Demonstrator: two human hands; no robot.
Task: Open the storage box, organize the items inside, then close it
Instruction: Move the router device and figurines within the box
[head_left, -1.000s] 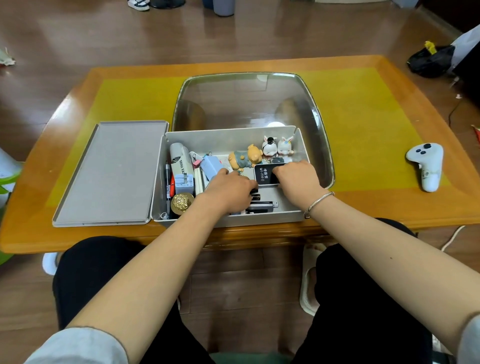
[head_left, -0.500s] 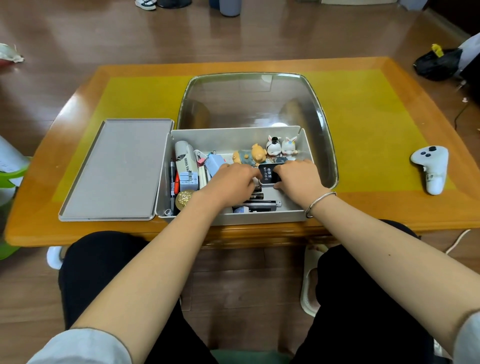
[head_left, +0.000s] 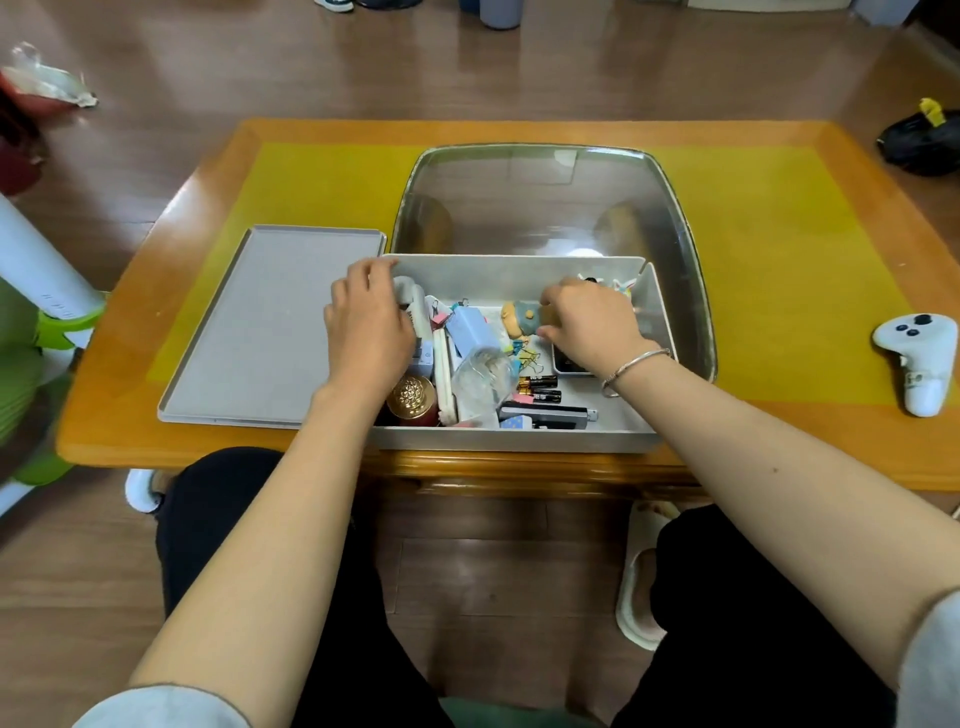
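Observation:
The grey storage box (head_left: 519, 439) stands open at the table's near edge, and its lid (head_left: 270, 332) lies flat to its left. My left hand (head_left: 369, 322) is over the box's left end, fingers curled round a white tube (head_left: 410, 293). My right hand (head_left: 587, 325) pinches an orange and blue figurine (head_left: 522, 319) near the back wall. Two rabbit figurines (head_left: 621, 286) peek out behind that hand. A small black device (head_left: 566, 366) lies partly under my right wrist. Also in the box are a gold-topped jar (head_left: 410, 397), a blue box (head_left: 472, 327), a clear bag (head_left: 480, 379), batteries (head_left: 537, 387) and a black stick (head_left: 550, 415).
A clear glass tray (head_left: 545, 208) sits right behind the box on the yellow-topped wooden table (head_left: 779, 249). A white controller (head_left: 917, 358) lies at the table's right end. On the floor are a black bag (head_left: 919, 140) and a slipper (head_left: 641, 571). A green and white object (head_left: 31, 332) stands at left.
Both hands left the black device in the middle of the box. My left hand moved to the white tube at the left end, and my right hand moved back onto the figurine.

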